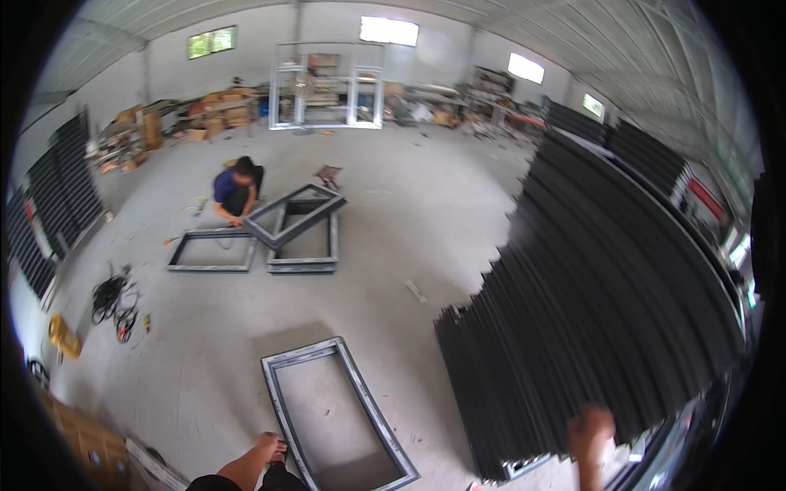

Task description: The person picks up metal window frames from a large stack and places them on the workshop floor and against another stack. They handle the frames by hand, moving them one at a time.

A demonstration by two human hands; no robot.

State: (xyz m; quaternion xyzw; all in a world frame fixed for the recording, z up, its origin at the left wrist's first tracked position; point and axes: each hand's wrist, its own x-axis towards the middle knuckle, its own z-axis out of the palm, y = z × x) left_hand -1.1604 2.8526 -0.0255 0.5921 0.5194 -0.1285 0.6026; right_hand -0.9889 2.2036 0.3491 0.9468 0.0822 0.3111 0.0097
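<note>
A rectangular grey window frame [376, 410], with strips of printed film on its faces, is tilted in front of me. My left hand [273, 447] grips its left long side near the lower end. My right hand [592, 426] is blurred at the near end of a long row of dark window frames [571, 276], packed side by side. Whether its fingers touch or hold one of them I cannot tell.
On the floor ahead, a co-worker [236, 187] crouches beside several grey frames [302, 236], one lying askew on top. Coiled black cable [113, 301] and a yellow container [64, 336] are at left. Cardboard boxes [86, 439] stand near my left. A small stool [328, 175] stands further back.
</note>
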